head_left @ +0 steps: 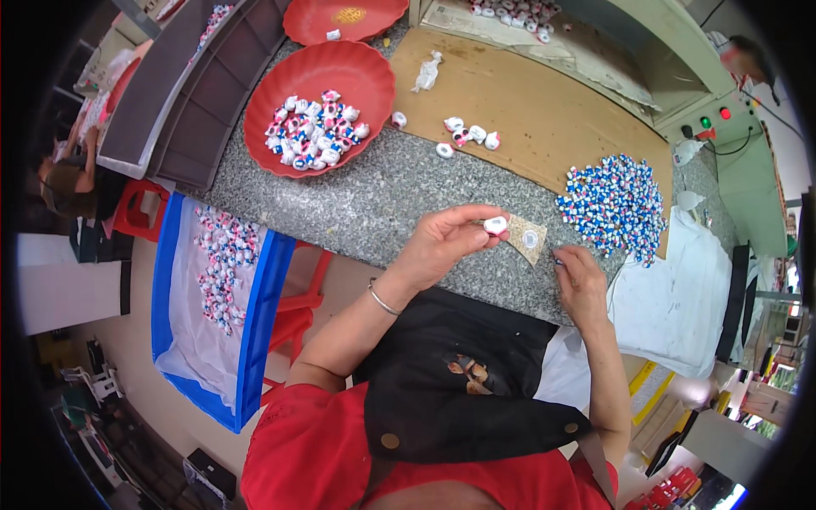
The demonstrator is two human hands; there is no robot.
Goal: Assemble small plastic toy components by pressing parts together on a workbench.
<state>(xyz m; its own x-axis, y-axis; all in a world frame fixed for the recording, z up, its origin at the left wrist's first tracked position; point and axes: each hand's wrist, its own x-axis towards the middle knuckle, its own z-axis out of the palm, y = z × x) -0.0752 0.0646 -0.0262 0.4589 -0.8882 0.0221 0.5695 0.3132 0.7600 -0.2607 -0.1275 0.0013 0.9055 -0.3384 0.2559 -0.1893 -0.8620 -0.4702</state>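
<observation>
My left hand (446, 242) pinches a small white cap-shaped part (495, 225) between thumb and fingertips, just above the granite counter edge (399, 204). Beside it lies a small tan card (527, 238) with a clear round piece on it. My right hand (580, 280) rests at the counter edge right of the card, fingers curled around a thin dark tool tip (558, 260); what the tool is cannot be made out. A heap of blue-and-white small parts (614, 204) lies just beyond the right hand.
A red bowl (374, 85) holds several white, pink and blue parts; a second red bowl (340, 17) sits behind it. Loose white parts (467, 134) lie on a brown board (544, 110). A blue crate (255, 331) lined with plastic stands left; white cloth (671, 297) hangs right.
</observation>
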